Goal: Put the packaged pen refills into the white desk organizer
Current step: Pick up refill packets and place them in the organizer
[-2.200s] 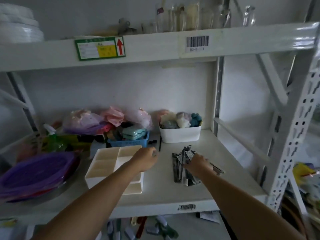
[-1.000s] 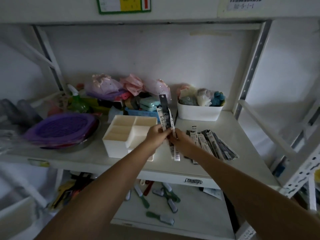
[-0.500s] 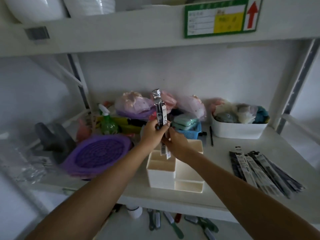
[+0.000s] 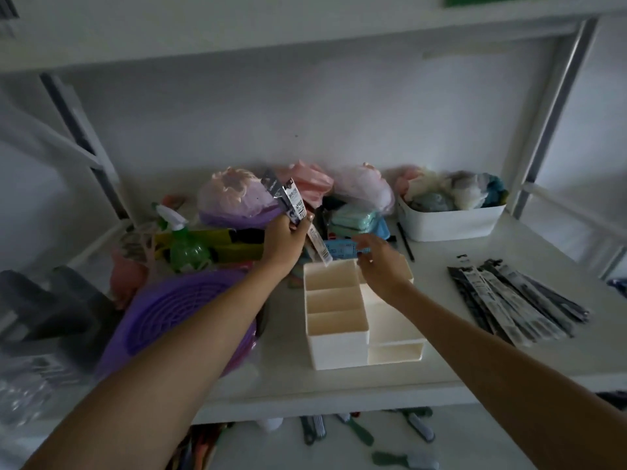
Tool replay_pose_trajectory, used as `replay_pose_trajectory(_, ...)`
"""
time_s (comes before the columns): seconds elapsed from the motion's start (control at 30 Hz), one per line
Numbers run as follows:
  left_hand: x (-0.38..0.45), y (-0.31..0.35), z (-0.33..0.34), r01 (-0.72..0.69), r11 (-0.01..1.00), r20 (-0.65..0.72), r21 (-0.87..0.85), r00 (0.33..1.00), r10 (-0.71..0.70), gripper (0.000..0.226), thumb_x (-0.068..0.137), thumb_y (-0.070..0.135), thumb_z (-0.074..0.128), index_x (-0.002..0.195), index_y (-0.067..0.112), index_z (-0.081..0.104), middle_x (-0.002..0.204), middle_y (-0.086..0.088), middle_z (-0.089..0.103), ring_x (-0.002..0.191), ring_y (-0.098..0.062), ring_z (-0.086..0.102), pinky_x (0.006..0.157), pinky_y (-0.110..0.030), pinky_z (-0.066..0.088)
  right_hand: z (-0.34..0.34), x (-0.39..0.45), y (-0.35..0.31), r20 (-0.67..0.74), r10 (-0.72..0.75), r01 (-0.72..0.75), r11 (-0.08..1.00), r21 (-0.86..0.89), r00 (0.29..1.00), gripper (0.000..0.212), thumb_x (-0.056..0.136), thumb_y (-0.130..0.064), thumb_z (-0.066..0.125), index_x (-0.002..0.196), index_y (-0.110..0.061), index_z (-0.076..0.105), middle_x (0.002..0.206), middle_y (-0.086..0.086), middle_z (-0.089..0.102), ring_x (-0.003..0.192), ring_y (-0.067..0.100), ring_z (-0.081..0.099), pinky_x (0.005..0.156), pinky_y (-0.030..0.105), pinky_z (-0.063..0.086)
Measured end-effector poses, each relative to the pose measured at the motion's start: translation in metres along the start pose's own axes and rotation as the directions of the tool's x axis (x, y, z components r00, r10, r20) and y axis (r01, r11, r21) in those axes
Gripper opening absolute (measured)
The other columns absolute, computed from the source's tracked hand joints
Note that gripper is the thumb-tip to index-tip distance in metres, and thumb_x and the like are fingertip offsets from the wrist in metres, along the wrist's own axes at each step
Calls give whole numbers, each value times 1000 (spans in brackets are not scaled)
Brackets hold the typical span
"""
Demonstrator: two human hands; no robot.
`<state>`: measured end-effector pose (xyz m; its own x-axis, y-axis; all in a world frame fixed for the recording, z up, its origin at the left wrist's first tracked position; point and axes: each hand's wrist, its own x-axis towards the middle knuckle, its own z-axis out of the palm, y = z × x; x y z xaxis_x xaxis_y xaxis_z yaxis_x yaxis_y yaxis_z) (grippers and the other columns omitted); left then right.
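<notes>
My left hand [image 4: 283, 240] grips a packaged pen refill [image 4: 294, 205], a long black and white packet held tilted, its lower end just over the back compartment of the white desk organizer [image 4: 336, 337]. The organizer stands mid-shelf with several compartments that look empty. My right hand [image 4: 378, 262] hovers over the organizer's right side, fingers apart, holding nothing. A fanned pile of more packaged refills [image 4: 515, 300] lies flat on the shelf to the right.
A purple round basket [image 4: 163, 320] sits left of the organizer, with a green spray bottle [image 4: 185, 245] and bagged items behind. A blue basket [image 4: 342, 247] and a white bin [image 4: 448, 223] of cloths stand at the back. A black pen [image 4: 405, 242] lies near the bin.
My right hand has let go of the refill packet and opened. My left hand has tilted the packet and lowered its end toward the organizer's back compartment.
</notes>
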<state>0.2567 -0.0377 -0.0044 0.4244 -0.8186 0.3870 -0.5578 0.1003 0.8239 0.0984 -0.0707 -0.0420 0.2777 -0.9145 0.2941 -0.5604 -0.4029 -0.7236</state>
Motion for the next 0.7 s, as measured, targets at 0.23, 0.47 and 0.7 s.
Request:
replay_pose_trajectory(0.23,1,9,-6,-76,997,122,-6,990,76,28,93,20,53,66,10,50,64,-8,58,59,-25,55,54,-35,46,-12,-2,16,-109,120,-116,992,39,987,33,84,8,43,110,-5,59,114,20,62,105,33,57,86,42,50)
replay_pose_trajectory(0.47,-17,-17,5,-3,982,248,190,968,-45,25,86,15,63,105,0,68,107,-22,71,96,-31,68,79,-36,54,-20,-9,23,-56,112,-113,994,-8,992,33,85,6,41,111,-6,58,116,15,60,102,28,56,77,28,44)
replay_pose_trajectory(0.7,-31,-42,10,185,951,192,248,953,-236,38,71,19,79,100,-3,69,106,-21,71,96,-28,67,81,-35,56,-37,-22,29,-56,72,-75,996,-44,996,39,83,10,39,116,-2,57,114,17,62,102,26,57,82,31,45)
